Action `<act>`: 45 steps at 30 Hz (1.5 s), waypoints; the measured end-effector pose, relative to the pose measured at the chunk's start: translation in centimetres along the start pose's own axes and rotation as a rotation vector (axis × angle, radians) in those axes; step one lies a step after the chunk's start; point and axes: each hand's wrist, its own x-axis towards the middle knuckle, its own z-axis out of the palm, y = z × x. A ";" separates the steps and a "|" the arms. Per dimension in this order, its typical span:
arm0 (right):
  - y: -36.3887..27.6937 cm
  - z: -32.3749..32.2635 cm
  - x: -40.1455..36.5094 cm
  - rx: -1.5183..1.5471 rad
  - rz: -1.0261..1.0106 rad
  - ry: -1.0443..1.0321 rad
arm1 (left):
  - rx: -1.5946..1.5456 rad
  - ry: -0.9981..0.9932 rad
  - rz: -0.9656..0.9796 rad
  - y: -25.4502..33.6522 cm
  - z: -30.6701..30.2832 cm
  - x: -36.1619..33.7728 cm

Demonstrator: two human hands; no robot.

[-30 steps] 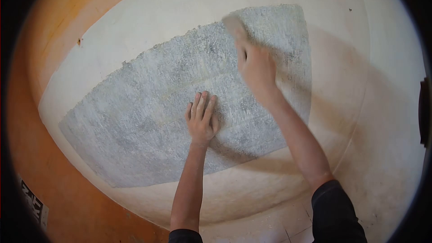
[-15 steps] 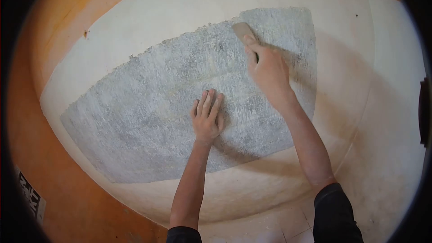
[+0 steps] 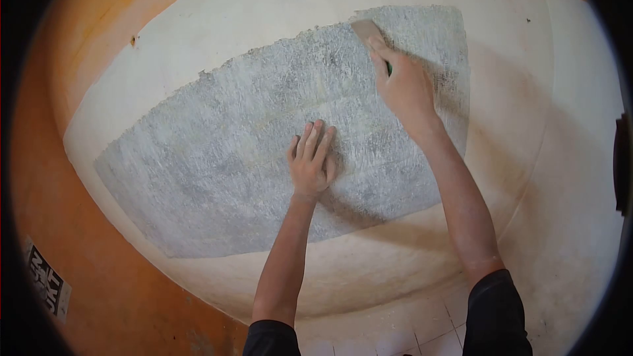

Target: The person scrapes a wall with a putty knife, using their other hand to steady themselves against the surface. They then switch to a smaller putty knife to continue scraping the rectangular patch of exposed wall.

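In the head view a wall carries a large rough grey patch [image 3: 217, 171] bordered by smooth white surface. My right hand [image 3: 405, 89] is closed around a scraper [image 3: 367, 30], whose flat blade meets the patch near its ragged upper edge. Most of the handle is hidden inside the fist. Lower and to the left, my left hand [image 3: 312, 159] rests against the grey patch with fingers stretched out, holding nothing.
White wall [image 3: 277, 0] surrounds the patch, with orange wall [image 3: 99, 244] beyond it at left. A black-and-white printed sign [image 3: 47, 280] shows at lower left. Floor tiles [image 3: 422, 329] lie below, and a dark object [image 3: 621, 165] stands at the right edge.
The scraper and my right hand have shifted slightly up and right in the view. My left hand appears a little higher too, while the whole scene has moved slightly with the camera.
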 end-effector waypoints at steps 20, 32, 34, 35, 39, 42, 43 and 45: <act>7.4 1.4 -4.6 0.257 -0.135 -0.018 | -0.658 -0.222 -0.769 8.9 -3.7 10.6; 21.0 7.2 -11.3 -0.145 -0.180 0.408 | 0.012 -0.033 -0.607 12.7 -2.4 15.9; 21.1 7.2 -11.4 -0.134 -0.168 0.417 | 0.128 -0.021 -0.609 13.6 -1.9 15.7; 21.2 7.2 -11.4 -0.136 -0.159 0.415 | 0.191 -0.042 -0.593 14.1 -1.8 15.3; 21.3 7.3 -11.5 -0.128 -0.142 0.403 | 0.189 -0.087 -0.639 15.2 -2.7 15.3; 21.4 7.4 -11.4 -0.120 -0.159 0.423 | 0.159 -0.114 -0.644 14.7 -2.9 16.3; 21.5 7.4 -11.5 -0.120 -0.164 0.417 | 0.160 -0.115 -0.651 14.8 -3.1 16.5; 21.5 7.4 -11.4 -0.112 -0.164 0.425 | 0.214 -0.075 -0.661 15.2 -3.5 16.8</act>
